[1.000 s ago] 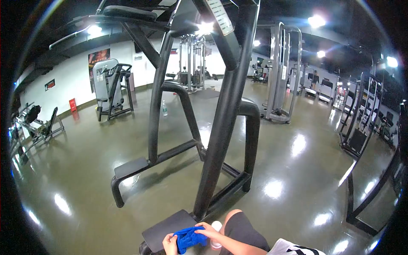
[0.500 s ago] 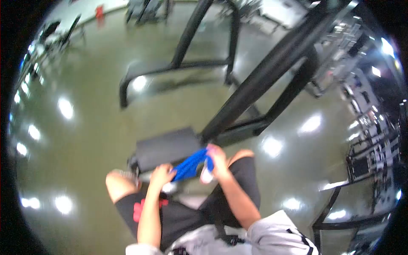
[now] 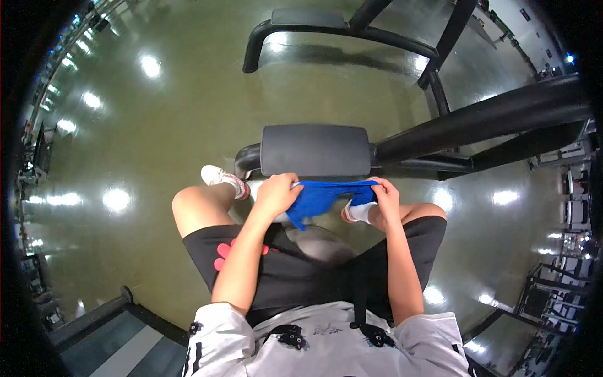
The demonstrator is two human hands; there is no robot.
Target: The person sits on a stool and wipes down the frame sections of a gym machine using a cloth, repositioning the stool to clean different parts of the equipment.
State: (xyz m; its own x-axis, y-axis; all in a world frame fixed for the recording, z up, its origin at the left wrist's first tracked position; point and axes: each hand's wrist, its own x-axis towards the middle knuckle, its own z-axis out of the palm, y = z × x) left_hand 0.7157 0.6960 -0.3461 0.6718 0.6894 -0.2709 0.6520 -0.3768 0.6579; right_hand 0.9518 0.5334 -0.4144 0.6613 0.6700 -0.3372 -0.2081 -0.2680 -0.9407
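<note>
A blue cloth [image 3: 319, 200] hangs stretched between my two hands, above the gap between my knees. My left hand [image 3: 280, 193] is closed on its left end, with the thumb and fingers pinching the top edge. At the right end, my right hand [image 3: 385, 196] grips the upper corner. The cloth's top edge is nearly straight and its lower part droops unevenly. Just beyond it lies the dark grey pad [image 3: 315, 151] of a black metal frame.
Thick black tubes [image 3: 483, 119] run from the pad to the right. A second grey foot plate [image 3: 308, 17] is farther off. My white shoe [image 3: 217, 176] rests beside the pad's left end. Another black frame [image 3: 94, 320] stands at the lower left.
The view has tilted down and turned, so my legs and shirt now show. My hands have moved apart, and the bunched cloth is now stretched between them.
</note>
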